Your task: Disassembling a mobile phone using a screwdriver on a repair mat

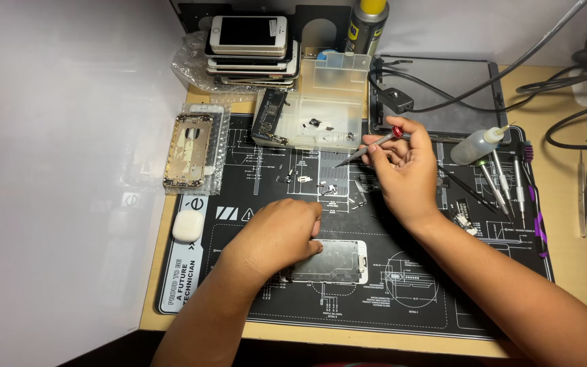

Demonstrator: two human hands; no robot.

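Two bare hands were seen over a black repair mat (402, 306) on a wooden bench. At far left, a stripped gold phone housing (187, 150) was laid on a clear bubble bag, and a small white case (188, 225) was set just below it on the mat's edge. Behind these, a stack of phones (249, 51) was piled against the back wall, with a clear parts tray (321, 102) just beside it, small parts scattered inside. The left hand (276, 234) was pressed down, fingers curled, on the left end of a phone screen assembly (331, 260), which lay metal back up near the middle of the mat; whether it was pinched or merely steadied could not be told. Tiny brackets and screws (307, 181) were strewn on the mat just above that hand. Further right, the right hand (405, 170) was closed around a red-capped screwdriver (368, 146), its tip angled down-left toward those small parts and held clear of the mat. At far right, a small squeeze bottle (478, 145) and a row of spare screwdrivers (504, 183) were lined up.
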